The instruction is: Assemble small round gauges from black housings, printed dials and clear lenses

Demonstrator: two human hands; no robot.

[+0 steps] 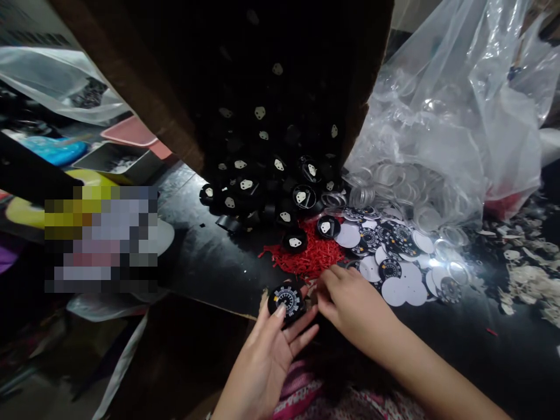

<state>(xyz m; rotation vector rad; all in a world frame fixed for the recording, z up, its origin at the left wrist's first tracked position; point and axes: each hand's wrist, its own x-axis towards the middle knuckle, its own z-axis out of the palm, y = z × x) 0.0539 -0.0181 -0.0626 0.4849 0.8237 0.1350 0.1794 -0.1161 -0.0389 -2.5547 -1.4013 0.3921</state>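
My left hand (266, 356) holds a round black gauge (287, 300) with a white printed dial, thumb resting on its face. My right hand (350, 300) sits just right of the gauge, fingertips curled at the edge of a heap of small red pieces (312, 256) on the black table (205, 262); whether it pinches one I cannot tell. Behind the heap, black round housings (262, 192) spill from a tipped cardboard box (144, 81). Loose white and printed dial discs (394, 262) lie to the right.
A clear plastic bag (446, 116) holds transparent round lenses (394, 181) at the back right. Pale scraps (529, 274) litter the table's right side. Pink and blue trays (131, 131) and a blurred patch sit at left.
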